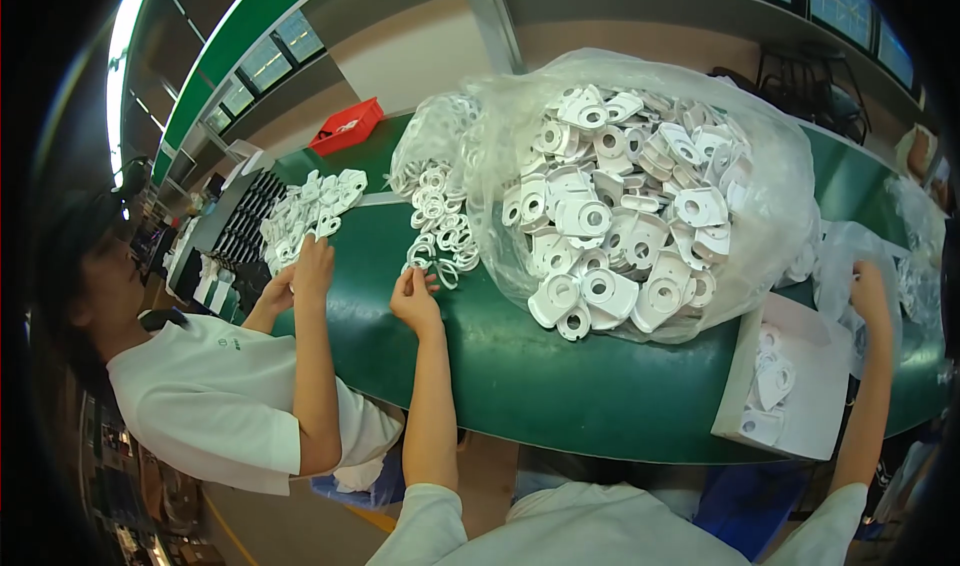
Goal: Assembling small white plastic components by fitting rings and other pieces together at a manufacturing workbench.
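My left hand (416,302) is at the near end of a pile of white plastic rings (436,206), with thumb and fingers closed on one white ring (420,256). The rings spill from a see-through bag (437,131). Far to the right, my right hand (868,288) reaches into a thin see-through plastic bag (850,251); its fingertips are hard to make out there. Between my arms lies a large open plastic bag (780,196) heaped with white plastic housings (600,206), each with a round hole. Close to my right forearm, a white box (815,376) holds several white parts (772,378).
On my left a co-worker (220,386) in a white shirt handles white parts (315,201) at the same green table (560,406). Behind those parts are a black rack (245,221) and a red bin (347,126). More plastic bags (915,226) lie at the far right.
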### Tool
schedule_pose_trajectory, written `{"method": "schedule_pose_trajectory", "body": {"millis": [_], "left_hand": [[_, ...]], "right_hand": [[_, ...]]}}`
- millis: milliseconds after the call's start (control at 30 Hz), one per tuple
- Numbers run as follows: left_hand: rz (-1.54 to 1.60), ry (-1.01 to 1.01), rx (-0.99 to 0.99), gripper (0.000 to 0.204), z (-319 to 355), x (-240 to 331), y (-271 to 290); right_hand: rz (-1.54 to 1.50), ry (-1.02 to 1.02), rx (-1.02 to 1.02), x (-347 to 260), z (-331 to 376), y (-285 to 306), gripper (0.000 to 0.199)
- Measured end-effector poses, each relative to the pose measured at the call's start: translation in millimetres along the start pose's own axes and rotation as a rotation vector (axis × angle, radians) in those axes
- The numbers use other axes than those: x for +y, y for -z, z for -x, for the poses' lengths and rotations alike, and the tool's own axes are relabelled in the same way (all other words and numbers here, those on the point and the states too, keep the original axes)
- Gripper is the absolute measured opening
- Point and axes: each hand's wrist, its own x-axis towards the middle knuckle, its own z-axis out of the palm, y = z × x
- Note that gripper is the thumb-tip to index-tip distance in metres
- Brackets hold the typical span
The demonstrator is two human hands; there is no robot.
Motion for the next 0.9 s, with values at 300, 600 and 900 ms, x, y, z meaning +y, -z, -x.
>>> {"method": "schedule_pose_trajectory", "body": {"millis": [300, 600, 900], "left_hand": [[0.14, 0.053, -0.137, 0.009, 39, 40, -13], [0.069, 0.353, -0.721, 0.022, 132, 99, -11], [-0.498, -0.373, -0.717, 0.034, 111, 74, -42]], "right_hand": [[0.353, 0.315, 0.061, 8, -3, -53, 0.038], [0.521, 0.221, 0.211, 71, -30, -59, 0.043], [0.06, -0.004, -0.065, 125, -24, -35, 0.084]]}}
